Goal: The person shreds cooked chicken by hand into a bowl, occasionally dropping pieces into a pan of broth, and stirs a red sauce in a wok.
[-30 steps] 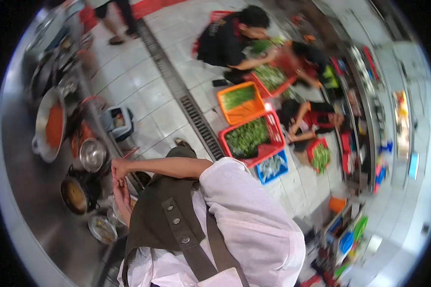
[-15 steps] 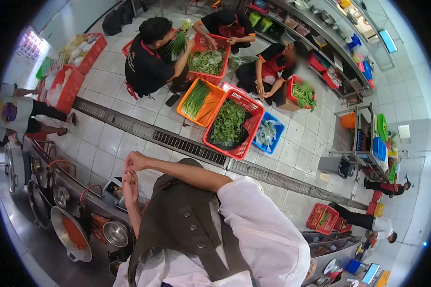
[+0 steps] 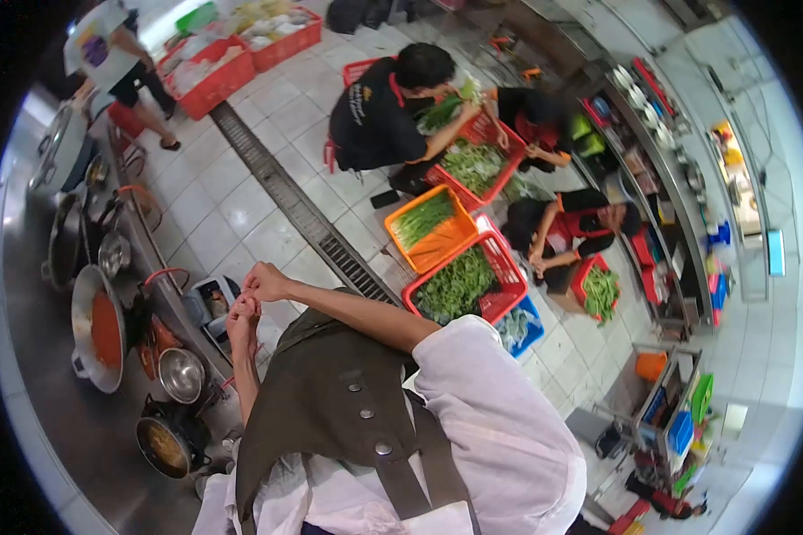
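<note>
My right hand [image 3: 267,283] reaches across in front of my dark apron [image 3: 330,383], its fingers pinched and bent down. Just below it, my left hand [image 3: 243,323] is raised with fingers curled up to the right fingertips. The two hands touch or nearly touch. Anything small between the fingers is too tiny to make out. Nearest to both hands is a grey container [image 3: 212,299] at the edge of the stove counter.
On the steel stove counter [image 3: 36,357] at left are a wok of red sauce [image 3: 107,330], a metal bowl [image 3: 181,374] and a black pan [image 3: 163,443]. Co-workers [image 3: 379,116] crouch around vegetable crates [image 3: 509,285] beyond a floor drain [image 3: 303,205].
My view has turned, so the crates and co-workers shift right and more of the stove shows. My left fingers, straighter before, are now curled in against the right hand.
</note>
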`<state>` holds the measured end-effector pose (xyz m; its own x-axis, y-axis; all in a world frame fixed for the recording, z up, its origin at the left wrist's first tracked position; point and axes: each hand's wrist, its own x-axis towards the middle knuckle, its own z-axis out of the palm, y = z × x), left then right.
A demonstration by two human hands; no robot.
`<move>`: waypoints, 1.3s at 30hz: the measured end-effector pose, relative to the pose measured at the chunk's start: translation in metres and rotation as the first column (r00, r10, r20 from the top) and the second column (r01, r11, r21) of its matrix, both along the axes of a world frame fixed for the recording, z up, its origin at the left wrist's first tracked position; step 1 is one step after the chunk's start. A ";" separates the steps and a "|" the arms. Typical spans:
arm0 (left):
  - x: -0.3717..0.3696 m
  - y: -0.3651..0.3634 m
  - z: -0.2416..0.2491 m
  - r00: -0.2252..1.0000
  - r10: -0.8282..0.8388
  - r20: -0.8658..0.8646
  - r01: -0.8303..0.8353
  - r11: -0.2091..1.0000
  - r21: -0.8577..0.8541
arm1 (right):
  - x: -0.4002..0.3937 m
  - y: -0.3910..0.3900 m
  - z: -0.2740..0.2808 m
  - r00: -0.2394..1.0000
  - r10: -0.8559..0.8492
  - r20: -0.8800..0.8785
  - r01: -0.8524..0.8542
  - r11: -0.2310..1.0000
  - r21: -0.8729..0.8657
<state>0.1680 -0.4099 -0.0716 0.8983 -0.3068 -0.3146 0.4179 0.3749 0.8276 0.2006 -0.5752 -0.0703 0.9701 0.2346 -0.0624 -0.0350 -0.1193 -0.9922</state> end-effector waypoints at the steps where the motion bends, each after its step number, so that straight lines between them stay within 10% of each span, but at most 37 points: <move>1: 0.003 0.006 0.003 0.999 0.033 0.006 -0.033 0.999 0.031 | 0.007 0.005 0.006 0.999 0.035 -0.003 -0.035 0.999 0.017; 7: -0.005 0.048 0.003 0.973 0.228 0.034 -0.231 0.957 0.173 | 0.024 0.060 0.012 0.973 0.158 0.171 -0.135 0.981 -0.137; 10: -0.019 0.064 0.036 0.907 0.388 -0.163 -0.352 0.912 0.212 | 0.024 0.095 -0.004 0.952 0.260 0.163 -0.277 0.957 0.091; 14: -0.073 0.115 0.015 0.833 0.529 -0.160 -0.553 0.792 -0.259 | 0.005 0.160 -0.038 0.776 0.626 -0.078 -0.528 0.712 0.464; 15: -0.089 0.124 0.018 0.795 0.581 -0.176 -0.602 0.717 -0.350 | 0.001 0.174 0.026 0.639 0.770 0.003 -0.690 0.571 0.445; 18: -0.128 0.155 0.021 0.526 0.803 -0.278 -0.748 0.282 -0.601 | -0.021 0.228 0.052 0.505 0.847 -0.167 -0.796 0.532 0.289; 20: -0.152 0.177 0.036 0.357 0.903 -0.239 -0.922 0.300 -0.244 | -0.036 0.263 0.060 0.439 0.880 -0.183 -0.873 0.466 0.144; 23: -0.163 0.205 0.046 0.195 0.981 -0.008 -0.957 0.192 0.216 | -0.065 0.322 0.097 0.333 0.835 -0.439 -0.760 0.513 0.399; 26: -0.193 0.253 0.064 0.197 0.840 0.505 -0.804 -0.157 0.574 | -0.093 0.371 0.063 0.342 0.814 -0.469 -0.761 0.533 0.370; 27: -0.198 0.272 0.075 0.264 0.859 0.438 -0.758 -0.096 0.645 | -0.096 0.389 0.060 0.329 0.846 -0.419 -0.790 0.490 0.370; 37: -0.169 0.479 0.074 0.421 0.781 0.461 -0.641 -0.103 0.761 | -0.002 0.610 0.034 0.373 0.928 0.000 -0.928 0.372 0.033; 39: -0.162 0.506 0.050 0.398 0.896 0.195 -0.639 0.118 0.760 | 0.005 0.660 0.008 0.290 0.939 0.185 -0.919 0.328 -0.219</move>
